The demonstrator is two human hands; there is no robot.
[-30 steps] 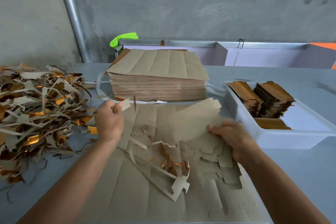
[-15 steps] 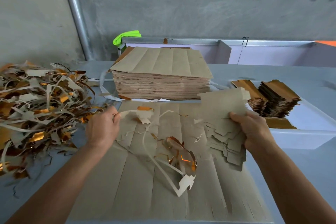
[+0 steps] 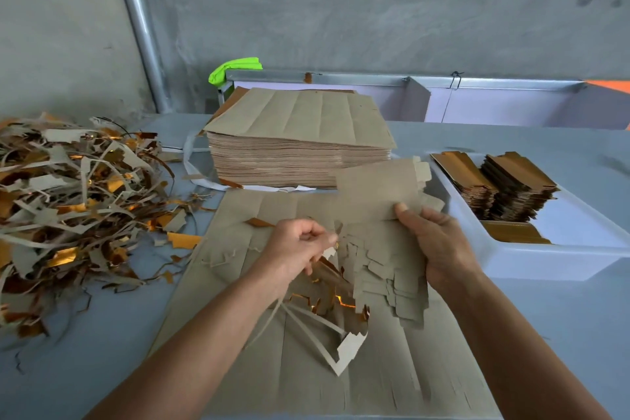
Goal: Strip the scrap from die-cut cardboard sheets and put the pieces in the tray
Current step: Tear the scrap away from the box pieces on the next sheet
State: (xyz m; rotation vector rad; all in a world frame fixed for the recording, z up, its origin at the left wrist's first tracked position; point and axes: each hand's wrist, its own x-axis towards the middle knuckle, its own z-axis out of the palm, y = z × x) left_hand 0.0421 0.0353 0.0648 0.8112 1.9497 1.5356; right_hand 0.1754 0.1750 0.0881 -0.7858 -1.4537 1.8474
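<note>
Stripping step: my left hand (image 3: 300, 251) is pinching scrap (image 3: 344, 349); my right hand (image 3: 439, 242), fingers clamped, is gripping the pieces (image 3: 385, 266). Next, I judge, tearing free, then traying.

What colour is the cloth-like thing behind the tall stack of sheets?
Bright neon green, seen in the head view, behind the stack.

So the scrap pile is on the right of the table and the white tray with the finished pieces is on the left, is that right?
Not quite: the sides are swapped. In the head view the scrap pile lies on the left of the table, and the white tray with the finished pieces sits on the right.
</note>
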